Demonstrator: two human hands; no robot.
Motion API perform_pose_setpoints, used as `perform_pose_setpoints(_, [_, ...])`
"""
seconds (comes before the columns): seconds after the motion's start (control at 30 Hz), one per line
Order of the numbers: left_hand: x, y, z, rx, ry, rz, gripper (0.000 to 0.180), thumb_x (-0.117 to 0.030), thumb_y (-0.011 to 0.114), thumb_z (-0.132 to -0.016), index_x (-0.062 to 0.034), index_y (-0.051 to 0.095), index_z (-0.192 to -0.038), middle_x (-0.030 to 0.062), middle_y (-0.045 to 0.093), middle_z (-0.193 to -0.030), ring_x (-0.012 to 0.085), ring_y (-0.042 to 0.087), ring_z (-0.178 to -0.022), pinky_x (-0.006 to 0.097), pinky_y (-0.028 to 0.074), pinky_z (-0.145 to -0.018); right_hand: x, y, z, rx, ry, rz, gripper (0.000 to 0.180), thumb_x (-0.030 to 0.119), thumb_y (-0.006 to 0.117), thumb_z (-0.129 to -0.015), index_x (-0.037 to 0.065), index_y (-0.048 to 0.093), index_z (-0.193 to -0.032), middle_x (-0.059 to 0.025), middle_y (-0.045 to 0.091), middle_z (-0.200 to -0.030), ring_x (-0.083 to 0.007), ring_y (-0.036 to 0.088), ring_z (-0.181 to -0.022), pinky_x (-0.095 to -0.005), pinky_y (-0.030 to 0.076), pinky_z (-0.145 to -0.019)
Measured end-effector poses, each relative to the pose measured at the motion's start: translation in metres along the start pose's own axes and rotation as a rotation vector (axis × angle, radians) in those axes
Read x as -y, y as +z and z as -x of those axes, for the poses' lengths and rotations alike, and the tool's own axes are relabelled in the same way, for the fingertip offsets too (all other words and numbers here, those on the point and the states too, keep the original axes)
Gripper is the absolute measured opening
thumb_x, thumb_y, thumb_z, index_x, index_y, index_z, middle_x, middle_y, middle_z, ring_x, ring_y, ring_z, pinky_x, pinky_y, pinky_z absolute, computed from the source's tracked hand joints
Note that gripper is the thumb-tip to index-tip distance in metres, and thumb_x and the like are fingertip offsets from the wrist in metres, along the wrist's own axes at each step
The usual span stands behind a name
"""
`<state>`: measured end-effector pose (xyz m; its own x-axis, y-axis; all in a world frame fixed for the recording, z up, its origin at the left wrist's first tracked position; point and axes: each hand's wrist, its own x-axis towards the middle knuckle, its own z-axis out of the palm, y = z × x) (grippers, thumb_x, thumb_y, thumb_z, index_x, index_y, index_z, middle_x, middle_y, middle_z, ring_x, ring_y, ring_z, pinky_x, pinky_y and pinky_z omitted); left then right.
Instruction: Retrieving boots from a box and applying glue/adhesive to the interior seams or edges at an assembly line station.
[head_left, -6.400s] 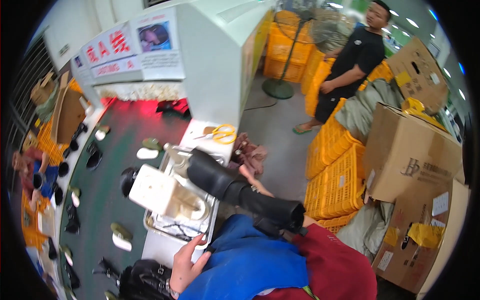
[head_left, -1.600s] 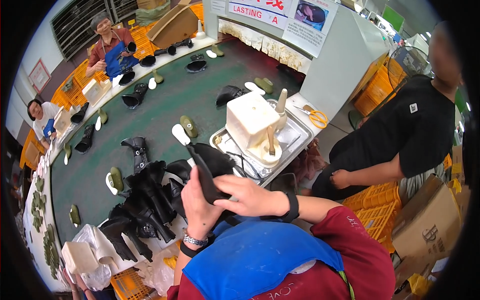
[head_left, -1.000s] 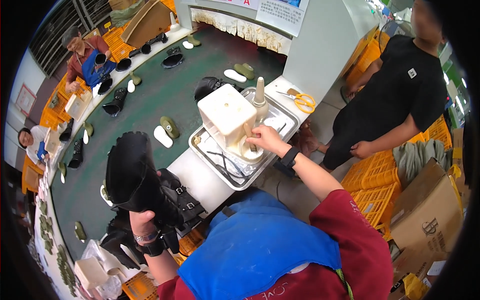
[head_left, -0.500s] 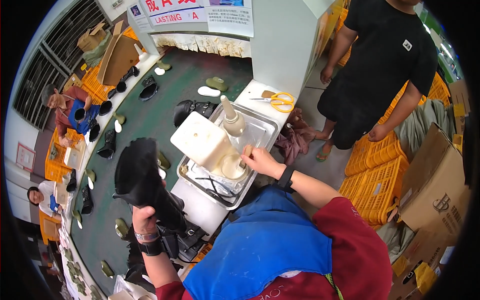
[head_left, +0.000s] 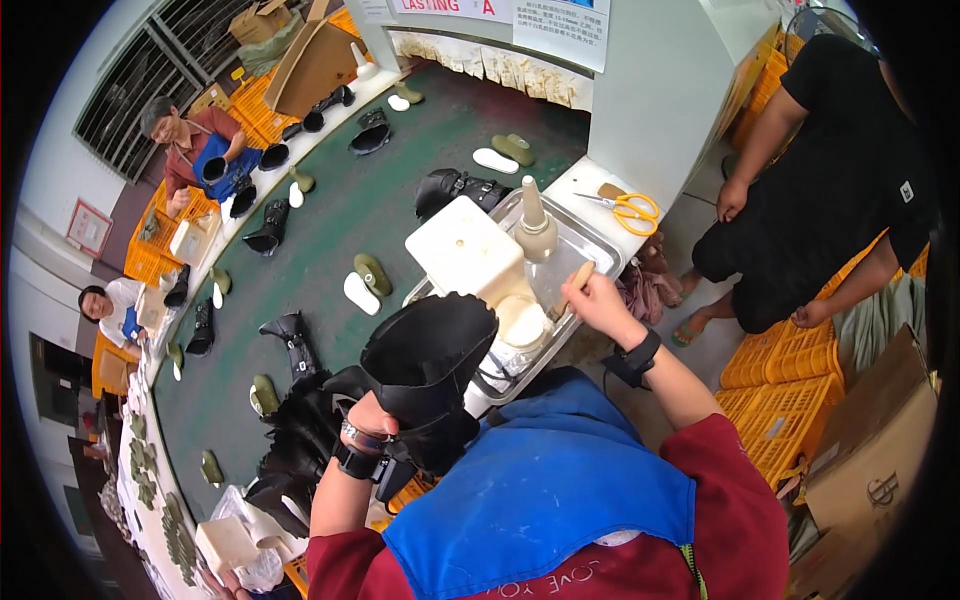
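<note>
My left hand (head_left: 372,418) is closed round a black boot (head_left: 428,345), held tilted in front of my apron with its wide top opening facing up. My right hand (head_left: 600,303) pinches the wooden handle of a brush (head_left: 580,275), its dark lower end just beside a round pot (head_left: 522,322). That pot, coated in pale glue, joins a cream block-shaped container (head_left: 465,245) on a metal tray (head_left: 612,262). A pale bottle with a long nozzle (head_left: 536,228) stands behind it. The boot covers the tray's near left part.
Yellow-handled scissors (head_left: 635,210) lie beyond the tray. On the green conveyor belt (head_left: 330,225) are boots, green shoe lasts and white insoles. More black boots (head_left: 305,430) are piled to my left. A person in black (head_left: 815,190) stands at right near orange crates (head_left: 780,385); two people sit across the belt.
The boot has swung right and toward me, its opening turning up into view. My right hand has drawn the brush out of the pot to its right side. The whole view has shifted.
</note>
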<state>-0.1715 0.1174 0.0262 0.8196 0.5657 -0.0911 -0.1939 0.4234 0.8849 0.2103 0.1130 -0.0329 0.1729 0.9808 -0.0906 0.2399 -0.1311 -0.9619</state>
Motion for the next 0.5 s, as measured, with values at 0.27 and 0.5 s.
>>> perform_pose_setpoints(0.27, [0.007,0.024,-0.024,0.064,-0.145,0.041,0.111,-0.047,0.086,-0.053,0.0039,0.032,-0.136,0.0233,0.051,-0.124,0.0324,0.052,-0.113,0.043,0.040,-0.098,0.112,-0.032,-0.003,0.337,-0.040,-0.809,0.027,0.025,0.051,-0.095,0.002,0.060,-0.105,-0.0053,0.064,-0.078,-0.0051,0.054,-0.057,-0.0190,0.046,-0.053])
perform_pose_setpoints(0.5, [-0.008,0.038,-0.046,0.175,-0.209,0.031,0.110,-0.044,0.088,-0.051,0.0001,0.035,-0.136,0.0140,0.045,-0.133,0.0244,0.044,-0.120,0.037,0.033,-0.102,0.176,-0.020,0.009,0.381,-0.707,-0.170,0.011,0.012,0.064,-0.085,0.002,0.066,-0.090,-0.0046,0.065,-0.079,-0.0070,0.057,-0.061,-0.0217,0.045,-0.054])
